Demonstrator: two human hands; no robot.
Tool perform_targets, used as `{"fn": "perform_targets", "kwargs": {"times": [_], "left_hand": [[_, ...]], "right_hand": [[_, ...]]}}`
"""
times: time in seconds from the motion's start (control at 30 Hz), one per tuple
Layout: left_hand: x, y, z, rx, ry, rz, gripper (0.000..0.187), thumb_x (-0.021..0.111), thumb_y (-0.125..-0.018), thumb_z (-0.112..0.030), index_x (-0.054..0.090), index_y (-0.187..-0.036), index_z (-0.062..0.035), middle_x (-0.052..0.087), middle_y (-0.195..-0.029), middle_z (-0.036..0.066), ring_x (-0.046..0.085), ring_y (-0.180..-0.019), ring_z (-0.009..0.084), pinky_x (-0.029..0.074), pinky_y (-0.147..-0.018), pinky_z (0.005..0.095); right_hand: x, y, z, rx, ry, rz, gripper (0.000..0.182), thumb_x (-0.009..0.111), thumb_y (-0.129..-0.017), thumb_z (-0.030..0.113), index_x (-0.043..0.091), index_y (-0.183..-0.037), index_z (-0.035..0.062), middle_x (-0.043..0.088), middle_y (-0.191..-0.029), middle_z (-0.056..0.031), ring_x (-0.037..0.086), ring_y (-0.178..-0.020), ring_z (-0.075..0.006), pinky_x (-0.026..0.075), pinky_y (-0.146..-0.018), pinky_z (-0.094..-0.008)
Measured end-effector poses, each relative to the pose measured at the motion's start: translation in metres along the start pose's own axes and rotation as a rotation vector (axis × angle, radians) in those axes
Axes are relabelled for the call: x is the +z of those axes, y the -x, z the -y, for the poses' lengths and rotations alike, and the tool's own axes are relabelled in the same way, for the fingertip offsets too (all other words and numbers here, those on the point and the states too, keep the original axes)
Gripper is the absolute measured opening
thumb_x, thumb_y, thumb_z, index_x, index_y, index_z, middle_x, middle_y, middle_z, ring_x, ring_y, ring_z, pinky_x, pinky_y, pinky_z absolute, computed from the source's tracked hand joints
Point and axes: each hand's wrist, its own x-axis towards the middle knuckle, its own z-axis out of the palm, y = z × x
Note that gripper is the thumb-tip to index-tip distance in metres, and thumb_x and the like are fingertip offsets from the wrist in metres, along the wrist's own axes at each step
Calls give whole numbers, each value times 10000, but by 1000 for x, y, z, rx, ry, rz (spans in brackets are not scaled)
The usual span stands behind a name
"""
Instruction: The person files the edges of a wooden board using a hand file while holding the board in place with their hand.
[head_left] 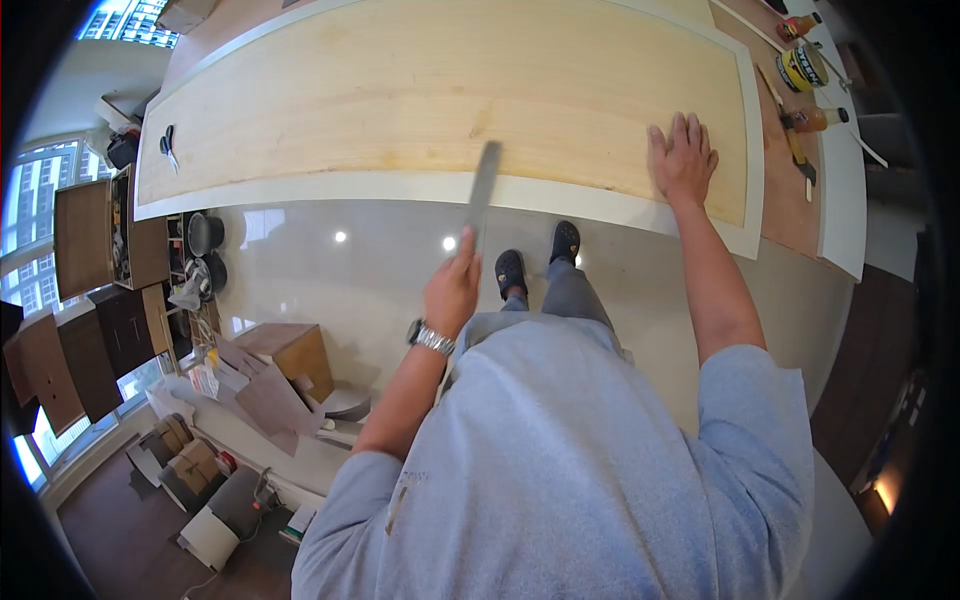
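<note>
Right hand (686, 168) lies on the board (380, 90), fingers apart; left hand (453, 292) clamps a metal strip (484, 190); shiny floor (375, 300) below the board.

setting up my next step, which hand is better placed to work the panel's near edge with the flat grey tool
Probably the left hand: it grips the flat grey tool, which crosses the white near edge in view. The right hand, holding nothing, rests on the panel.

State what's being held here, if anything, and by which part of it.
A flat grey tool, gripped by its near end in the left hand; the right hand holds nothing.
</note>
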Motion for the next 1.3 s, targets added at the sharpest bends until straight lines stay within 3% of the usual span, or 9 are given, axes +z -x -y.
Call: {"fn": "perform_targets", "kwargs": {"times": [0.17, 0.33, 0.43, 0.63, 0.77, 0.87, 0.97, 1.17, 1.3], "left_hand": [[19, -55, -42, 135, 4, -19, 535, 598, -1000, -311, 454, -1511, -251, 675, -811, 169, 647, -679, 385, 508, -580, 488], [-1, 8, 11, 24, 37, -70, 580, 613, -992, -270, 419, -1539, -267, 675, -807, 163, 652, -677, 370, 516, -579, 464], [6, 10, 5, 103, 13, -40, 617, 630, -981, -254, 399, -1553, -273, 681, -810, 156, 662, -681, 352, 521, -577, 448], [54, -46, -90, 282, 1, 97, 600, 627, -986, -298, 402, -1542, -305, 649, -760, 146, 628, -623, 375, 515, -559, 481], [41, -9, -63, 274, 50, 17, 579, 664, -966, -252, 466, -1510, -263, 675, -805, 144, 654, -682, 347, 532, -592, 440], [31, 26, -21, 217, 104, -71, 573, 645, -975, -271, 456, -1517, -274, 645, -769, 128, 628, -592, 340, 506, -517, 447], [33, 38, -7, 148, 25, -1, 581, 641, -977, -273, 442, -1523, -250, 656, -786, 134, 633, -623, 353, 515, -533, 443], [59, -44, -100, 147, 24, 63, 602, 629, -985, -259, 400, -1542, -249, 665, -791, 161, 645, -687, 383, 526, -596, 479], [46, -12, -74, 96, 35, 35, 583, 606, -996, -260, 401, -1543, -253, 678, -822, 189, 655, -712, 392, 525, -616, 496]], "right_hand": [[0, 0, -5, 5, -13, 14, 717, 388, -1007, 626, 381, -1546, 154, 289, -1641, -76, 239, -1518, -292, 187, -1210, -594], [0, 0, -1, 8, -17, 7, 725, 398, -1001, 627, 381, -1546, 150, 295, -1637, -77, 235, -1520, -288, 178, -1216, -588], [-1, 0, 0, -3, -24, 3, 709, 398, -1005, 612, 385, -1544, 151, 301, -1633, -77, 234, -1520, -284, 175, -1215, -591], [6, -5, -9, -4, -47, 5, 650, 387, -1025, 569, 396, -1542, 176, 303, -1632, -79, 241, -1516, -289, 179, -1213, -586], [8, -15, -25, -103, -48, 68, 635, 405, -1022, 565, 400, -1545, 204, 309, -1628, -86, 246, -1512, -293, 185, -1216, -572], [-2, -15, -42, -189, -1, 67, 635, 421, -1015, 573, 411, -1539, 215, 317, -1621, -97, 254, -1507, -300, 196, -1215, -567], [-9, -16, -41, -183, 10, 12, 645, 428, -1009, 587, 411, -1539, 221, 320, -1619, -103, 255, -1507, -308, 199, -1216, -562], [-6, -13, -43, -169, -22, 18, 665, 415, -1006, 607, 395, -1549, 222, 292, -1639, -101, 231, -1521, -324, 183, -1220, -572], [2, -18, -45, -166, -38, 21, 678, 405, -1006, 612, 391, -1551, 210, 278, -1648, -103, 233, -1520, -334, 176, -1222, -581]]}}
